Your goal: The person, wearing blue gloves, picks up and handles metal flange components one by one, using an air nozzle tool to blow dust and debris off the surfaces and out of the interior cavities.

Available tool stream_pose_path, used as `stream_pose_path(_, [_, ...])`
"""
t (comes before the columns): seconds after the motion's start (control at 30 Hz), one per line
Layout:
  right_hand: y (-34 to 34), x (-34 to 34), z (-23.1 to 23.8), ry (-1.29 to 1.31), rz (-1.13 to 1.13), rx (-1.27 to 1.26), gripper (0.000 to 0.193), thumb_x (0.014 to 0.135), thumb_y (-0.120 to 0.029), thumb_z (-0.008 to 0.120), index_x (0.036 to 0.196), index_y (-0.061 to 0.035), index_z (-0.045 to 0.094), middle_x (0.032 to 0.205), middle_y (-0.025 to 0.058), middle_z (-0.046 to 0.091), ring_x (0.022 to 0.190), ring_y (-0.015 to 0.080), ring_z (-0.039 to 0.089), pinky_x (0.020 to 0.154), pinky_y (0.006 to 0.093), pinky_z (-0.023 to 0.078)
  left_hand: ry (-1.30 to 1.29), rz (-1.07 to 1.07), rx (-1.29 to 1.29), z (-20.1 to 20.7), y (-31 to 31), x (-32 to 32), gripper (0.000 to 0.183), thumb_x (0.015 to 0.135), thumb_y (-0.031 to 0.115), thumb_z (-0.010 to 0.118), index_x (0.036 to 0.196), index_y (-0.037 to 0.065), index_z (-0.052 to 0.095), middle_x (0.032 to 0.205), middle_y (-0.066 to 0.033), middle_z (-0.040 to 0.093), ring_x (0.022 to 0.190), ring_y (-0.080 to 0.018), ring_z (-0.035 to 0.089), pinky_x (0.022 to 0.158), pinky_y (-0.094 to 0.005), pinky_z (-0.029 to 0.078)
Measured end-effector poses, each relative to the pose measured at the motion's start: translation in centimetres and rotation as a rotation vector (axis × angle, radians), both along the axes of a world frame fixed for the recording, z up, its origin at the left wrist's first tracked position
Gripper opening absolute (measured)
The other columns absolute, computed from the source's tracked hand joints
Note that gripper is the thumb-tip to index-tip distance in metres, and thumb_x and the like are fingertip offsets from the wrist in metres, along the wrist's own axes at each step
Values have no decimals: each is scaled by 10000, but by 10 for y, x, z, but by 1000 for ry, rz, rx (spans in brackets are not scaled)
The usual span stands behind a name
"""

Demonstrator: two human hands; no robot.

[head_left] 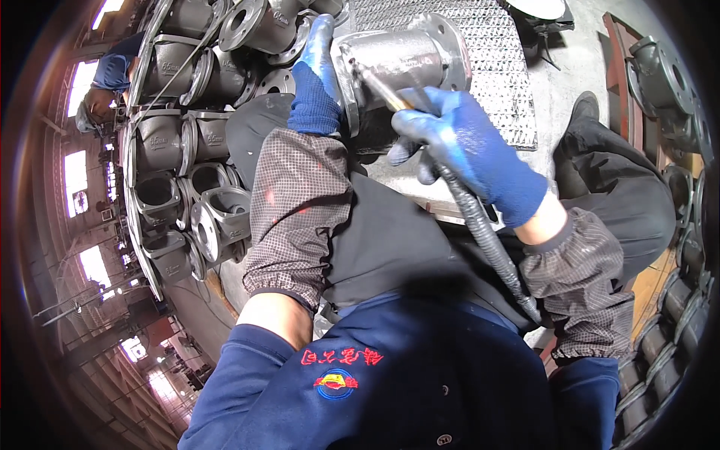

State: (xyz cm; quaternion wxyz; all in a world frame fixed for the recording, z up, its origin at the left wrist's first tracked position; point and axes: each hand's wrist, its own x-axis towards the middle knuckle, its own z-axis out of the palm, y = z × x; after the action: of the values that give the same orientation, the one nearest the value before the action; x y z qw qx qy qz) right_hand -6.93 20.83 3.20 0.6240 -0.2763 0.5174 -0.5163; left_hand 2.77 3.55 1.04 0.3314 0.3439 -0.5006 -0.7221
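Note:
A grey flanged metal casting (397,61), shaped like a short valve body, lies on its side in front of me. My left hand (315,79), in a blue glove, grips its left flange with the fingers pointing away from me. In my right hand (469,142), also gloved in blue, is a slim rod-shaped tool (384,91) joined to a ribbed black hose (480,221). The tool's tip is at the casting's near left side, by the flange; whether it touches cannot be made out. The fingers of my right hand are closed around the tool.
Under the casting is a bench plate with a bumpy metal surface (502,90). Many similar castings (161,142) are stacked in a wire-edged crate on the left. More castings (660,75) stand on the right by a rust-brown frame (621,67). Another person (112,75) is at far left.

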Motion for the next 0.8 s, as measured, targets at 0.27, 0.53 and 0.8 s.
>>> stream_pose_path(0.27, [1, 46, -32, -80, -140, 59, 401, 899, -123, 505, 1270, 26, 468, 681, 14, 541, 463, 55, 489, 411, 209, 417, -32, 200, 8, -23, -26, -3, 378, 912, 371, 510, 1137, 68, 542, 1044, -89, 611, 911, -225, 625, 807, -367, 529])
stream_pose_path(0.53, [-1, 30, -26, -69, -134, 91, 370, 880, -136, 491, 1206, 38, 505, 689, 117, 618, 447, 96, 534, 378, 249, 418, 87, 109, 25, -33, -38, -4, 368, 923, 352, 502, 1151, 67, 549, 1065, -96, 616, 935, -224, 622, 816, -370, 526])
stream_pose_path(0.8, [3, 24, -28, -181, -76, 105, 379, 861, -134, 518, 1189, 55, 503, 635, 109, 596, 394, 104, 496, 366, 249, 406, -3, 109, -33, -13, -17, -2, 461, 935, 364, 466, 1264, 42, 462, 1201, -127, 547, 1044, -241, 585, 892, -359, 493])
